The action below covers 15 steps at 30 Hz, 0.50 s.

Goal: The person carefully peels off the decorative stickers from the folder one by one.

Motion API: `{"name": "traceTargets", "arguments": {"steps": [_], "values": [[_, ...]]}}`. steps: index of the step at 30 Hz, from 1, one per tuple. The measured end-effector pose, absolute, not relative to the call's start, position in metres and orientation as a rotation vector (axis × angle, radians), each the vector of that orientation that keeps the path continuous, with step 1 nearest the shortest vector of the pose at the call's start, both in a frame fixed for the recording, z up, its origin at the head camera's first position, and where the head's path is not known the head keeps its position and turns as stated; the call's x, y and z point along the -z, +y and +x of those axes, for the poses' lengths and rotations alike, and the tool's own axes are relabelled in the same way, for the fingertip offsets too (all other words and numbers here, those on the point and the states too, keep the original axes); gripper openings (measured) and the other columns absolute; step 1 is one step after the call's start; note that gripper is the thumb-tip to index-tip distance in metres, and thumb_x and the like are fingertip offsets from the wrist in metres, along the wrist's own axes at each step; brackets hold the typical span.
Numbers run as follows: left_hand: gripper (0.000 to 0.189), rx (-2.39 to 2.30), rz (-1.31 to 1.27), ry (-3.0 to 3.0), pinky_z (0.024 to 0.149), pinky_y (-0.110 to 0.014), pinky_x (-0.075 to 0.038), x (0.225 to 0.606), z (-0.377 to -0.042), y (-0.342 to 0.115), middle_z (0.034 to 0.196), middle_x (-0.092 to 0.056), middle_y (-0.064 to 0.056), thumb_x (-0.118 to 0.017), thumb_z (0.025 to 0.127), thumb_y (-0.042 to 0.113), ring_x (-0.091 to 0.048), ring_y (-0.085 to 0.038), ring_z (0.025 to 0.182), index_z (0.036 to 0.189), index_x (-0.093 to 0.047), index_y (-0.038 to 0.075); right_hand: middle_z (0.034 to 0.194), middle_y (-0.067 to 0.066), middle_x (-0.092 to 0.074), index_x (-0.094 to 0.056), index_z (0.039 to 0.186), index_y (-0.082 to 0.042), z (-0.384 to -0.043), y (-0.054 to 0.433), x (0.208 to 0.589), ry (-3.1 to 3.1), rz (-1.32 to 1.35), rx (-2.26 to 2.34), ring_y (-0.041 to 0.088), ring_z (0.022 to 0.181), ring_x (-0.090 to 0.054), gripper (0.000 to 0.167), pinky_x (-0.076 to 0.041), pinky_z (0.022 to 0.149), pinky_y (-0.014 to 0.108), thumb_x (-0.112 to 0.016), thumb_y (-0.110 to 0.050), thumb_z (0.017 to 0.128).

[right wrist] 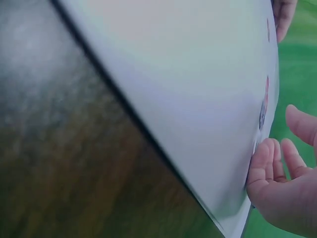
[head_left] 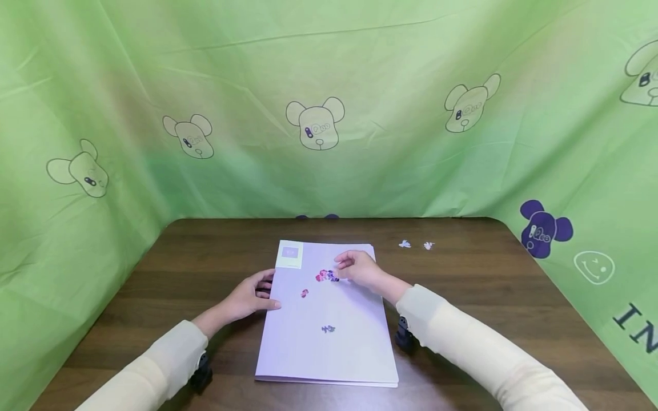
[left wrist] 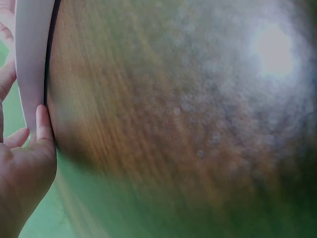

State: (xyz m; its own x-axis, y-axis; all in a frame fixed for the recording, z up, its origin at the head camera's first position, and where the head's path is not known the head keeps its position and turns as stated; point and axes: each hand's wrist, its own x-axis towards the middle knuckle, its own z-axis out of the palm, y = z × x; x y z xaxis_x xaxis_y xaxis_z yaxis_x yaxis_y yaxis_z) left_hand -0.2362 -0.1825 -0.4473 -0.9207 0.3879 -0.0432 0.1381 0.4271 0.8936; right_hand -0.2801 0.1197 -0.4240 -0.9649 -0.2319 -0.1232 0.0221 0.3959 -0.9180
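Observation:
A large white folder-like stack of paper lies in front of me, with a pale label at its upper left corner. My left hand rests at the left edge, its thumb over the top surface and its other fingers along the side. Over the upper right part, my right hand bends its fingers loosely toward the paper. Beside its fingertips is a pink and purple cluster of small cutouts. In the right wrist view, the thumb and fingers stand apart with nothing visible between them.
A small red cutout and a dark grey one lie lower on the white surface. Two pale cutouts sit on the brown wooden table at the back right. Green printed cloth surrounds the table's back and sides.

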Motion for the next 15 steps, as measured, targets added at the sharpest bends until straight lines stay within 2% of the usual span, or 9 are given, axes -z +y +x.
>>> {"name": "traceTargets", "arguments": {"steps": [8,15], "values": [[0.082,-1.490,0.447,2.440,0.090,-0.038,-0.051,0.4462,-0.2347,-0.1823,0.133,-0.050,-0.018,-0.082,0.079,0.014,-0.054,-0.030,0.111,0.144,-0.037,-0.003,0.092,0.010,-0.062,-0.065,0.107,0.004,-0.2828,0.1180,0.4278,2.484,-0.230,1.490,0.018,0.081,-0.056,0.031,-0.050,0.069,0.025,-0.073,0.006,0.077],[0.082,-1.488,0.452,2.446,0.090,-0.037,-0.051,0.4465,-0.2355,-0.1825,0.134,-0.050,-0.018,-0.083,0.079,0.015,-0.053,-0.031,0.113,0.144,-0.037,-0.004,0.090,0.006,-0.061,-0.067,0.104,0.000,-0.2857,0.1179,0.4311,2.545,-0.269,1.406,0.017,0.082,-0.054,0.029,-0.049,0.073,0.026,-0.077,0.003,0.076]]}}
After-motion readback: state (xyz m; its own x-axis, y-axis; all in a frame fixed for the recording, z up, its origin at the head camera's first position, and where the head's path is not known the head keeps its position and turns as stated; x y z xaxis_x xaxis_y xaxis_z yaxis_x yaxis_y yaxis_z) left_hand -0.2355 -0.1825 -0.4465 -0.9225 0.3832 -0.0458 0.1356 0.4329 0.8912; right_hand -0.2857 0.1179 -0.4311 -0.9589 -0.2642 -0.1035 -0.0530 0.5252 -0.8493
